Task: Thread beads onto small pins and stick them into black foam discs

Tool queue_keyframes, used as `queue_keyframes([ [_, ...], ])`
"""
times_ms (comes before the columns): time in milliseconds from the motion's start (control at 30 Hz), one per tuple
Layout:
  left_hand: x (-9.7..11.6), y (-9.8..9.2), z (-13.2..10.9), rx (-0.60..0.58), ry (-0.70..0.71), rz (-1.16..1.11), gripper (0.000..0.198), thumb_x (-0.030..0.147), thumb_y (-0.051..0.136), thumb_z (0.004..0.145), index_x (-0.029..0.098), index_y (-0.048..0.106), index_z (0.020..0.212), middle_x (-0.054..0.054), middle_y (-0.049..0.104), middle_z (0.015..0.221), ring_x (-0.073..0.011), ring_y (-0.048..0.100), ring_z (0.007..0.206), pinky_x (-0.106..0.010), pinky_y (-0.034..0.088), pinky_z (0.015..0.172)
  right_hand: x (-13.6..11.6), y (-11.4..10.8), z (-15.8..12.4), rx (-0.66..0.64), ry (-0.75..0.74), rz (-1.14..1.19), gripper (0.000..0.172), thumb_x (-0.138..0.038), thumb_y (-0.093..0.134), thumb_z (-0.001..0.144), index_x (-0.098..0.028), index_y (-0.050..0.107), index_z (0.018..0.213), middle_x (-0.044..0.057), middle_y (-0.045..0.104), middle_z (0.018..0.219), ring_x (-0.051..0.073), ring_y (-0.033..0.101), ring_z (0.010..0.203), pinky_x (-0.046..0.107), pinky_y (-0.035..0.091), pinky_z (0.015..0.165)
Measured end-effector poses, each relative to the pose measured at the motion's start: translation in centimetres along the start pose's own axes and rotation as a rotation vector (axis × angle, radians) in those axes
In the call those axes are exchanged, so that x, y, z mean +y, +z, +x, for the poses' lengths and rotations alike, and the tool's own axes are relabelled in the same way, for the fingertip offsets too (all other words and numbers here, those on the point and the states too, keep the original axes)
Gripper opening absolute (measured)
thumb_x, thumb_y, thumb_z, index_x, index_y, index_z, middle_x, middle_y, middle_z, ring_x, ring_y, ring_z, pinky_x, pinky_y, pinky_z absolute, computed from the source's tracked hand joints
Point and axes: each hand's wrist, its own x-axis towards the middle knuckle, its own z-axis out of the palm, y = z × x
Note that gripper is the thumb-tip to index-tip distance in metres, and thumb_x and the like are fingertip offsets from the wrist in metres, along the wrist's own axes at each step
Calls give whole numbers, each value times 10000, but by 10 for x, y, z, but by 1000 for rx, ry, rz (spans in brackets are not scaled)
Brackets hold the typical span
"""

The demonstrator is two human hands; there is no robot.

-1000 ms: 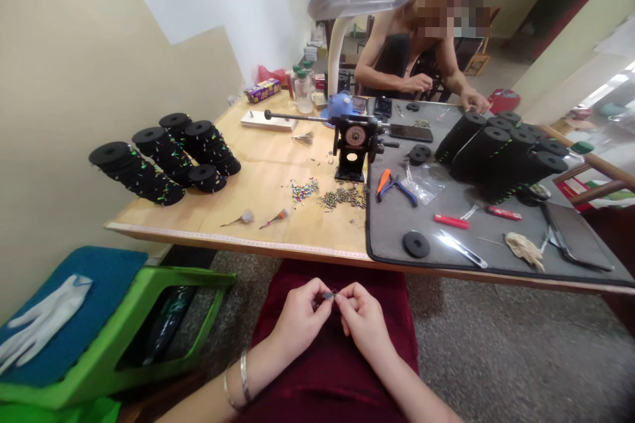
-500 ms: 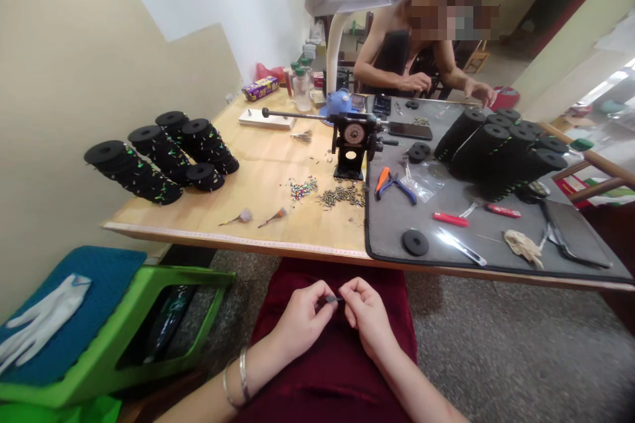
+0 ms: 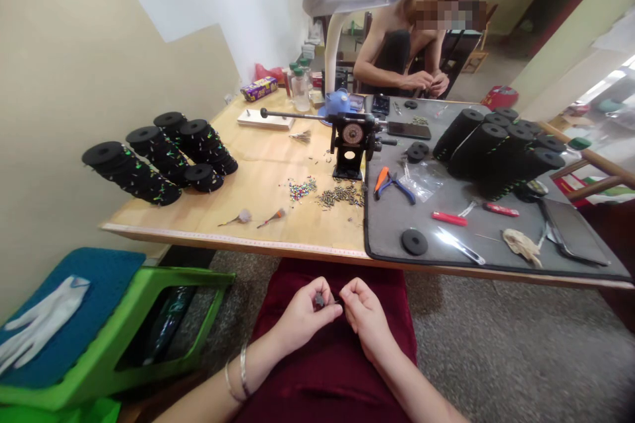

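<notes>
Over the dark red cloth (image 3: 377, 377) on my lap, my two hands work close together, fingertips almost meeting. My left hand (image 3: 302, 317) is closed around a small dark grey piece (image 3: 319, 300), which shows between thumb and curled forefinger; its kind is too small to tell. Thumb and forefinger of my right hand (image 3: 366, 317) are pinched at a thin dark bit beside the left thumb, mostly hidden by the fingers. Ahead on the wooden table lie a heap of coloured beads (image 3: 301, 189) and a heap of small metal pieces (image 3: 341, 196).
A black winding device (image 3: 350, 142) stands mid-table before a desk lamp (image 3: 337, 46). Black foam spools stack at left (image 3: 149, 165) and right (image 3: 496, 145). Pliers (image 3: 391, 185), tweezers (image 3: 461, 246) and a foam disc (image 3: 415, 242) lie on the grey mat. Across sits another person (image 3: 387, 66).
My left fingers have shifted, and the dark grey piece now sits further left, inside the curled forefinger. The other person's hand has drawn back from the right-hand spools to meet their other hand.
</notes>
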Motion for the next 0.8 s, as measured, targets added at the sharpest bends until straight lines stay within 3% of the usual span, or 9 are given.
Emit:
queue_keyframes([
  [167,3,3,1,-6,-74,-106,140,259,598,760,191,480,789,30,564,572,-120,540,550,-243,420,566,-3,2,-2,18,-6,-38,370,-524,605,749,-208,418,702,-145,289,412,34,196,339,157,135,347],
  [333,-2,1,3,-13,-93,-53,33,176,522,717,184,495,700,26,557,530,-124,535,514,-237,404,527,0,1,-2,-2,-17,-51,372,-527,599,752,-219,397,697,-145,292,413,34,195,333,161,130,341],
  [533,-3,1,2,124,44,174,54,162,544,721,170,539,668,31,506,603,-112,455,573,-225,370,564,3,1,-2,-43,-49,-169,347,-513,567,793,-214,413,710,-138,329,401,41,241,319,170,147,341],
  [800,2,-1,0,135,18,228,131,262,594,768,149,621,709,3,562,622,-127,477,580,-230,378,564,3,1,1,-103,-38,-139,294,-475,542,815,-203,435,782,-140,353,401,48,247,340,178,152,372],
])
